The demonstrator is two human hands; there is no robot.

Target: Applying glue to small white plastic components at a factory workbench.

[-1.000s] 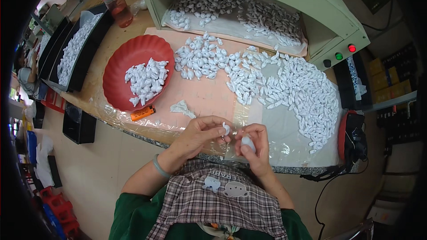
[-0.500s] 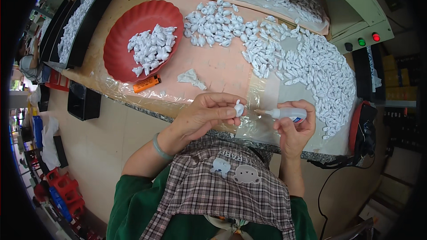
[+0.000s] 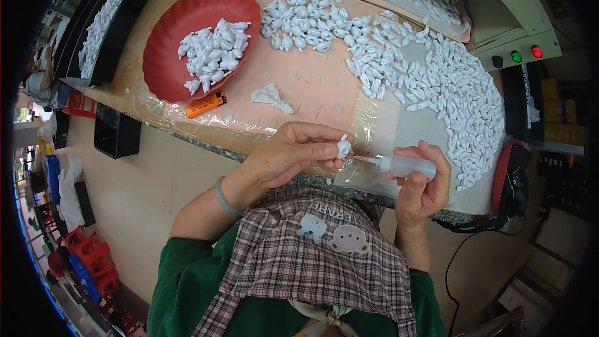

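Note:
Between the thumb and fingers of my left hand point(image 3: 302, 151) is a small white plastic figure part point(image 3: 344, 146), rounded with a little protrusion on top. My right hand point(image 3: 424, 181) grips a translucent squeeze glue bottle point(image 3: 409, 167), its thin nozzle pointing left at the part. The nozzle tip is very close to the part; whether they touch I cannot tell. Both hands are above the table's near edge. Beyond them lie a pile of round white parts point(image 3: 306, 19) and a wide spread of slender white parts point(image 3: 465, 106).
A red scalloped bowl point(image 3: 163, 43) at the left holds white assembled pieces. Beside it are an orange lighter-like object point(image 3: 206, 105) and a crumpled white cloth point(image 3: 271, 97). A green machine housing point(image 3: 518, 31) with lit buttons stands far right. Black bins point(image 3: 117, 132) sit left.
The bottle's nozzle has come closer to the white part, and the bottle has rolled in my right hand. Both hands sit slightly further right in view.

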